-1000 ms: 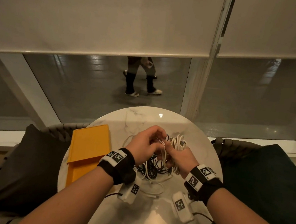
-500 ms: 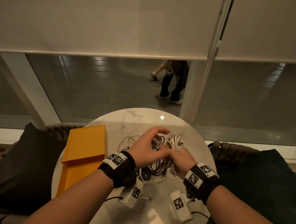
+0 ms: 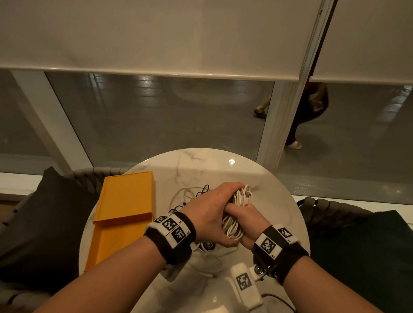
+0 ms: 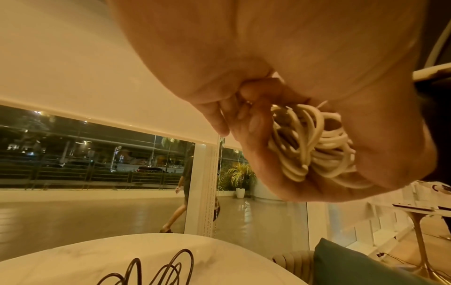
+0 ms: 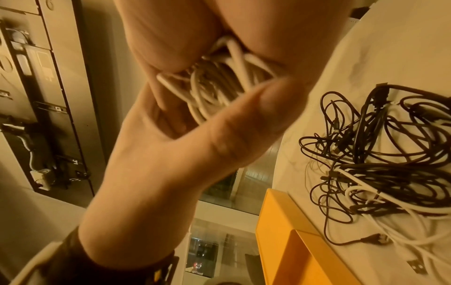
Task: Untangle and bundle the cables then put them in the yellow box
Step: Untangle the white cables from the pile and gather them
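Left hand (image 3: 211, 213) and right hand (image 3: 247, 223), both curled around one coiled white cable bundle (image 3: 236, 216), held above the marble tabletop (image 3: 224, 168). Tangled black and white cables (image 5: 380, 154) lie below; the open yellow box (image 3: 124, 214) sits just left.

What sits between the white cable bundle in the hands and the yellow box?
Nothing visible blocks it. The white cable bundle is gripped by the left hand and right hand above the table; the yellow box lies open to its left. The tangled cables lie flat below.
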Available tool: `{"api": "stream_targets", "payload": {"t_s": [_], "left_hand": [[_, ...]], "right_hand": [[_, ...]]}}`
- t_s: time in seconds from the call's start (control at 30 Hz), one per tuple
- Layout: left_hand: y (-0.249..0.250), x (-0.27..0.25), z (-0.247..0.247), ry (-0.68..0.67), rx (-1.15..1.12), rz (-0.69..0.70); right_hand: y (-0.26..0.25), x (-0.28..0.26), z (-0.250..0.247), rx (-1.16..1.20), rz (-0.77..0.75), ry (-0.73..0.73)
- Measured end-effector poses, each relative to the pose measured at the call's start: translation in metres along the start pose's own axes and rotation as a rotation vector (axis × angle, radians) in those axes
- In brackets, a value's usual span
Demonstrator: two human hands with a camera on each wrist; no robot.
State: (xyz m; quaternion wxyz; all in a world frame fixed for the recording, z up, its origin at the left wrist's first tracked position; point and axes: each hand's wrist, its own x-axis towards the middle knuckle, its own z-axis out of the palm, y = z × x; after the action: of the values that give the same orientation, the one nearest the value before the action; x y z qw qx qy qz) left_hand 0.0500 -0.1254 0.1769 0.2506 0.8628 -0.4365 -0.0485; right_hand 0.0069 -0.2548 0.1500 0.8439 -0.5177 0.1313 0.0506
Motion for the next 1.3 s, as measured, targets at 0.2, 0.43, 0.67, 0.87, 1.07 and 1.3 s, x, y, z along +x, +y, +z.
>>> {"api": "stream_targets", "payload": {"t_s": [0.2,0.43,0.67,0.87,1.07,1.3], "left_hand": [[-0.005,-0.002,-0.004,-0.037,-0.037,-0.027],[-0.016,-0.006,-0.011,-0.128,-0.262,-0.033],[-0.021,-0.002,-0.007,-0.095,-0.123,0.065],[-0.022,-0.003,0.006,-0.020,-0.237,-0.019],[-0.018,-0.001,0.021,-0.020,-0.250,-0.354],[0.009,0.003,0.020,-0.234,-0.113,-0.239]], "right_hand": [[0.008,0.005,0.009,-0.030,0.006,0.086],[0.009,0.005,0.010,-0.216,0.036,0.046],[0.019,0.009,0.011,-0.311,0.028,0.117],[0.018,0.010,0.009,-0.274,-0.084,0.221],[-0.002,0.007,0.006,-0.010,-0.114,0.211],[0.002,0.014,0.008,0.019,-0.071,0.247]]}}
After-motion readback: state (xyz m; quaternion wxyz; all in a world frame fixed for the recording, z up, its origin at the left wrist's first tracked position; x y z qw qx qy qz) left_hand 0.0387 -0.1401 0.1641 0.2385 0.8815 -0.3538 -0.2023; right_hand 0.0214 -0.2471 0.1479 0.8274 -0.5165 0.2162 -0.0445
